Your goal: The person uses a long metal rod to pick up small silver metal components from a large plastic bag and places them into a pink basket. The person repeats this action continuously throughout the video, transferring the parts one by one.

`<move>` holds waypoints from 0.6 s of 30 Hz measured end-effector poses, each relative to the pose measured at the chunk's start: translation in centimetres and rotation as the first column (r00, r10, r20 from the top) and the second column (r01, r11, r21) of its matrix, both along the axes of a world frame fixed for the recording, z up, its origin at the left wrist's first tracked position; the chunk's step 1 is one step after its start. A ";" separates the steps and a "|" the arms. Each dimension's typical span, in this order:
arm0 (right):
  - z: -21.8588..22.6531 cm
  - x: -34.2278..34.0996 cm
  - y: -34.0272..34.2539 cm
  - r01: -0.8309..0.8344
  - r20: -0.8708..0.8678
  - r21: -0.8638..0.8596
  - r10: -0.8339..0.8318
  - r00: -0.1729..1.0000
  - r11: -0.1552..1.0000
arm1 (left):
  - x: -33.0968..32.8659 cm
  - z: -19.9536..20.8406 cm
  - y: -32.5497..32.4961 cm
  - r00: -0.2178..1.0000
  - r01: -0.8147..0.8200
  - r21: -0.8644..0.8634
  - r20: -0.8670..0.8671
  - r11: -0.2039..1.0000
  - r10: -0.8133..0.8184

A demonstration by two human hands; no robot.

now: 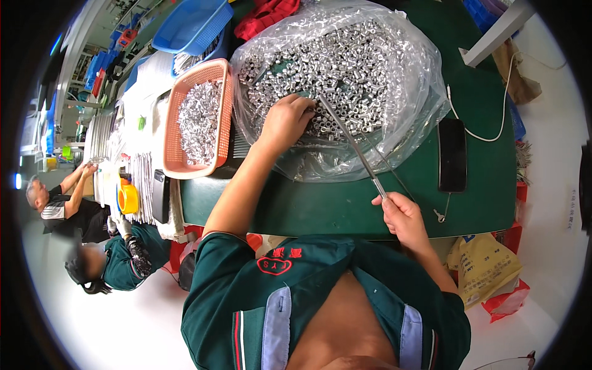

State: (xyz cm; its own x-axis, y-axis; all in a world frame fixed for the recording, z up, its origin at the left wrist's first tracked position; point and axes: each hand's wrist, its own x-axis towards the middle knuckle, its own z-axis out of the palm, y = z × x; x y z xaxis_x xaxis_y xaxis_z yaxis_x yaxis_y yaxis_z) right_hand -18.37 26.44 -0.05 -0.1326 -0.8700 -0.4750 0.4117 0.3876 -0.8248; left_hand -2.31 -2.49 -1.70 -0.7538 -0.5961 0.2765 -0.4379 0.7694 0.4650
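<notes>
Your right hand (402, 217) grips the rod (353, 146) slanting forward-left, its tip beside your left hand (287, 123), whose fingers' hold I can't tell.

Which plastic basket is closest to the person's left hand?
The salmon-pink basket, holding small silvery metal pieces, beside the clear bag. It is pink, whereas the blue basket at the picture's top sits farther from the left hand.
</notes>
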 end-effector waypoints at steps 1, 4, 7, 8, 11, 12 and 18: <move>0.0 0.0 0.0 -0.002 0.001 0.008 0.002 1.000 1.000 | 0.1 -0.2 0.0 0.999 -0.026 0.028 -0.033 0.999 0.027; -0.1 -0.1 0.0 -0.008 0.009 0.000 0.008 1.000 1.000 | 0.4 -0.2 0.1 0.970 -0.113 0.275 -0.177 0.955 0.166; 0.1 0.0 0.0 -0.020 -0.045 0.012 0.021 0.999 1.000 | 1.5 0.1 -0.7 0.762 0.282 0.845 -0.485 0.454 0.430; 0.0 0.1 0.0 -0.031 -0.058 0.007 0.031 0.998 1.000 | 1.7 0.1 -0.5 0.688 0.454 0.840 -0.542 0.297 0.482; -0.3 0.4 -0.1 -0.076 -0.121 -0.008 0.074 0.990 0.997 | 2.2 -0.2 -0.3 0.586 0.703 0.711 -0.569 -0.014 0.577; -0.5 0.5 0.0 -0.085 -0.158 -0.008 0.083 0.984 0.996 | 2.1 -0.1 0.0 0.586 0.711 0.702 -0.565 -0.034 0.581; -0.5 0.6 0.2 -0.120 -0.265 -0.012 0.112 0.958 0.993 | 2.2 0.3 0.8 0.614 0.653 0.757 -0.556 0.036 0.561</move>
State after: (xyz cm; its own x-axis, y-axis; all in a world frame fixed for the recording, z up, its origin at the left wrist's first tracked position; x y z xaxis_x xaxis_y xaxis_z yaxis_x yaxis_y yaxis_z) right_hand -17.76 26.64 -0.58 -0.1471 -0.8990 -0.4125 0.1322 0.3954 -0.9089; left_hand -0.14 -1.69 -1.41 -0.7286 -0.6730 -0.1271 0.4401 -0.6022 0.6661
